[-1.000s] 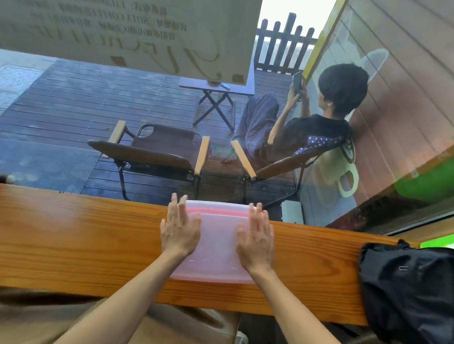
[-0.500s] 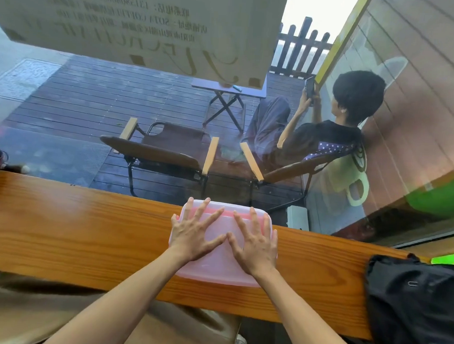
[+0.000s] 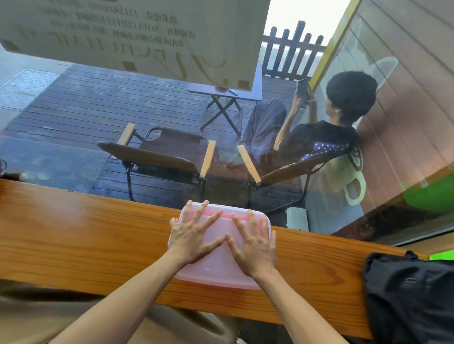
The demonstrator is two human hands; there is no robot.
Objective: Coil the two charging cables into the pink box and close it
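Box: the pink box [image 3: 220,269] lies flat on the wooden surface [image 3: 75,232], its far edge close to the window, its near edge short of the surface's front lip.
Lid: a cloudy, pale lid [image 3: 226,218] covers the whole top; a brighter pink band shows along the far rim.
Cables: none in view; the lid is too milky to tell what lies inside.
Left hand: the left hand [image 3: 190,239] is spread flat on the lid, palm down, grasping nothing.
Right hand: the right hand [image 3: 254,244] is flat in the same way, fingers fanned toward the far rim, thumbs nearly meeting at the middle.
Handling: judged light, thin plastic; the lid likely flexes in the centre, so pressure counts most at rim and corners.
Where to hold: by the two short sides, fingers under the rim, if it must be lifted.
Risk: smooth plastic on varnished wood may slide under a slanted push.
Nearby: a black bag [image 3: 418,302] sits well apart on the right.
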